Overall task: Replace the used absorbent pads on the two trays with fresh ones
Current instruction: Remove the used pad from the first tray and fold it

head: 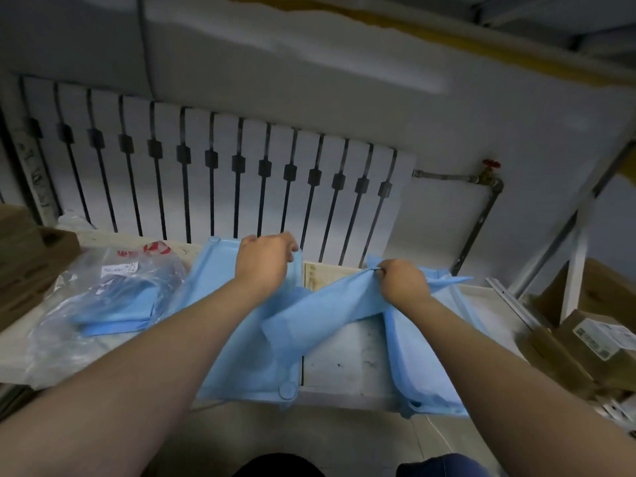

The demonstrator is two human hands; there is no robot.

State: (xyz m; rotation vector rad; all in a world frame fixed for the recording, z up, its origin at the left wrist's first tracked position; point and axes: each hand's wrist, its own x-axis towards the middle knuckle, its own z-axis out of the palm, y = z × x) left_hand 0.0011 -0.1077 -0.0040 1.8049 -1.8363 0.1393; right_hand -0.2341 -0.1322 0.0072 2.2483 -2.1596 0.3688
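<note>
Two light blue trays lie side by side on a white table: the left tray [247,380] and the right tray [423,380]. A blue absorbent pad [320,315] stretches folded between them, lifted above the gap. My left hand [263,261] pinches the pad's far left edge over the left tray. My right hand [401,282] grips the pad's other end over the right tray, bunching the sheet. A clear plastic bag [103,294] holding folded blue pads [117,311] lies to the left of the trays.
A white radiator [213,173] with dark bars stands behind the table, with a pipe and red valve [490,165] to its right. Cardboard boxes [599,335] sit on the right, another box [27,256] on the left. A stained white table surface [347,363] shows between the trays.
</note>
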